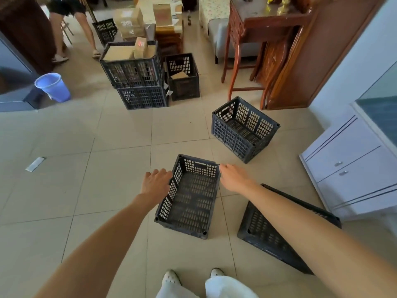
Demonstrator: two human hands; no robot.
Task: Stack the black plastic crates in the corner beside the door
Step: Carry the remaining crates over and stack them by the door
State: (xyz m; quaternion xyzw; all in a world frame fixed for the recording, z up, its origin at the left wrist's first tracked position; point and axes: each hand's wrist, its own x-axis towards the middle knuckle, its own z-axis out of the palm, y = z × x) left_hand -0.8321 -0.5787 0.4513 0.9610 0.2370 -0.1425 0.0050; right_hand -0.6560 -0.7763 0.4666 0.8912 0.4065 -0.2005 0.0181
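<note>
An empty black plastic crate (191,198) stands upright on the tiled floor straight ahead of me. My left hand (158,181) is at its left wall, fingers curled against the rim. My right hand (233,178) reaches its far right corner, fingertips touching the rim. Neither hand shows a closed grip. A second empty crate (245,127) stands further off to the right. A third crate (264,233) lies tilted at the lower right, partly hidden by my right forearm.
Two stacked crates (137,82) holding cardboard boxes stand ahead, with another crate (183,78) beside them. A blue bucket (53,87) is at the left, a white cabinet (354,168) at the right, a wooden table (257,24) behind. Another person (71,29) stands far left.
</note>
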